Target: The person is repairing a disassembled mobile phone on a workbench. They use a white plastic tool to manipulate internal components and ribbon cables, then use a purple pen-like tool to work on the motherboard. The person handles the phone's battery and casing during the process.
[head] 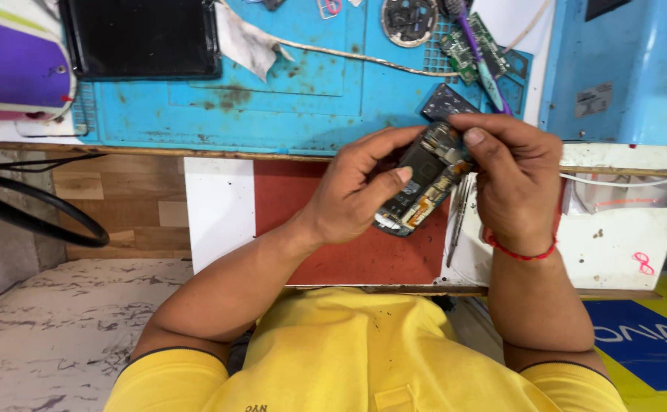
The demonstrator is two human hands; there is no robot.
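Holding an opened phone (425, 179) between both hands, the person is keeping it tilted just above the red mat (310, 229) on the desk (219, 214). The left hand (356, 191) is cradling the phone's lower end, its fingers (394, 141) curled closed around the far edge and the thumb pressing flat on the exposed inner side. The right hand (516, 179) is gripping the upper end, its fingers (474, 137) pinched shut on the top corner, where small circuit parts are showing. A red thread (520, 252) is circling the right wrist.

Just below the right fingers, a pair of metal tweezers (455, 221) is lying on the mat's edge. Directly beyond the fingers, a dark keypad piece (444, 99) is resting on the blue work mat (303, 99), touching the fingertips or nearly so; which, I cannot tell. Farther beyond, a green circuit board (474, 46) and a purple-handled tool (482, 65) are lying together. Well away to the left of the left fingers, a black tablet (141, 38) is sitting on the blue mat, with a crumpled cloth (245, 42) beside it.
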